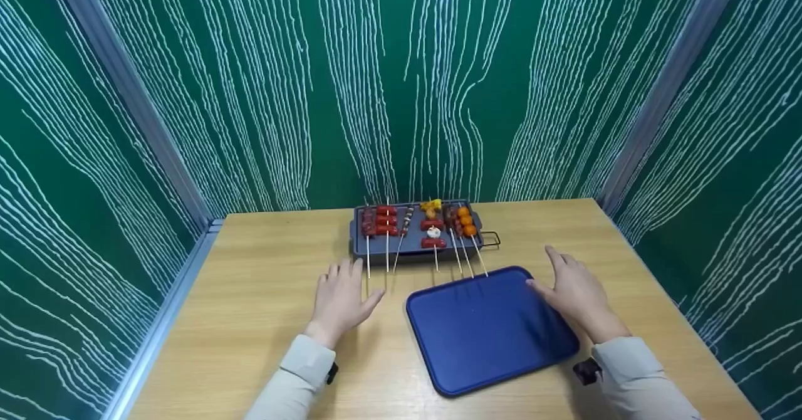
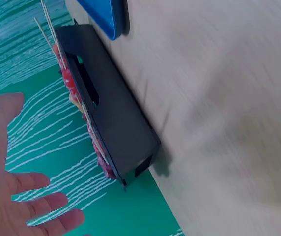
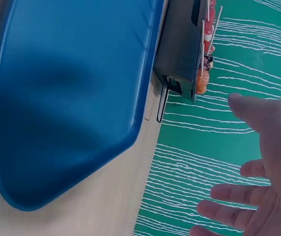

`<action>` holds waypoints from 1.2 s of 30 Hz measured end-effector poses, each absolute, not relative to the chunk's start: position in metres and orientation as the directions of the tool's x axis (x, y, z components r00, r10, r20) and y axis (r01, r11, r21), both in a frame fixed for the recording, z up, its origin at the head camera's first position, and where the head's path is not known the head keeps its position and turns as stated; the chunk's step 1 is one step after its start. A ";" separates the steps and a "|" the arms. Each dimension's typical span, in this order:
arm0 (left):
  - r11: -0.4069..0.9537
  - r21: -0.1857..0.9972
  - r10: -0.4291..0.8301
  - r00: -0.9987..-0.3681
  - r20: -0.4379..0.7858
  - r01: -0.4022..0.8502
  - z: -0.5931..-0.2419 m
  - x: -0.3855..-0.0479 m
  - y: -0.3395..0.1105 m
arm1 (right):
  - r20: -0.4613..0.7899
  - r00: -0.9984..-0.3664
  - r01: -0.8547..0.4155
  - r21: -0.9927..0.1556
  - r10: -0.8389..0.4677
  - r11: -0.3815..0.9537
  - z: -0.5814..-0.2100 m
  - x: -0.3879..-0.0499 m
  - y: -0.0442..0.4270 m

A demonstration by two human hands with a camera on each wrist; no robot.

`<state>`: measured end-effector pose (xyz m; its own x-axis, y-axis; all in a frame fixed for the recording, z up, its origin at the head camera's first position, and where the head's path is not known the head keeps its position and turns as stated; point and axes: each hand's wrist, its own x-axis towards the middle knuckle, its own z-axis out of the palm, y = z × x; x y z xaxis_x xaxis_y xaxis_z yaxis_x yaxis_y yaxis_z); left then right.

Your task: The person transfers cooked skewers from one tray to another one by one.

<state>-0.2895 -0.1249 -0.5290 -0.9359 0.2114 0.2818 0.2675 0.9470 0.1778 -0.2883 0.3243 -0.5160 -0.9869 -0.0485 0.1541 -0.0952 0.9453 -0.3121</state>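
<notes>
A dark box-shaped grill stands at the back of the table, with several skewers of food across its top. Red sausage skewers lie toward its left, and a skewer of orange balls is at its right end. In front of the grill lies a blue tray, its surface bare. My left hand hovers left of the tray, fingers spread and holding nothing. Over the tray's right edge is my right hand, also with spread fingers and nothing held. Both wrist views show the palms apart from the grill.
A wire handle sticks out from the grill's right end. Bare skewer sticks overhang its front toward the tray. The wooden table meets green walls with white wavy lines at the back and sides.
</notes>
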 end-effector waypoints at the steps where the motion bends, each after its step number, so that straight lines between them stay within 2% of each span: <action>1: 0.945 0.188 0.212 -0.937 0.277 0.270 -0.530 -0.289 -0.124 | 0.149 -0.988 -0.094 -0.325 -0.048 0.941 -0.516 -0.289 0.325; 14: 0.893 0.280 0.248 -0.904 0.349 0.353 -0.537 -0.284 -0.105 | 0.120 -0.992 -0.092 -0.421 -0.045 0.902 -0.528 -0.295 0.335; 23: 0.868 0.292 0.277 -0.880 0.386 0.401 -0.547 -0.282 -0.094 | 0.022 -1.000 -0.026 -0.457 -0.018 0.889 -0.535 -0.297 0.343; 28: 0.865 0.291 0.287 -0.878 0.382 0.409 -0.551 -0.279 -0.088 | 0.004 -1.000 -0.020 -0.462 -0.021 0.887 -0.539 -0.300 0.345; 36: 0.846 0.362 0.280 -0.904 0.323 0.391 -0.558 -0.276 -0.078 | 0.005 -1.000 -0.021 -0.456 -0.020 0.890 -0.544 -0.302 0.349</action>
<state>-0.2758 -0.0779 -0.5582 -0.9040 0.2797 0.3233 0.3913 0.8460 0.3622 -0.3015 0.3493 -0.5440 -0.9998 -0.0205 0.0054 -0.0207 0.8895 -0.4565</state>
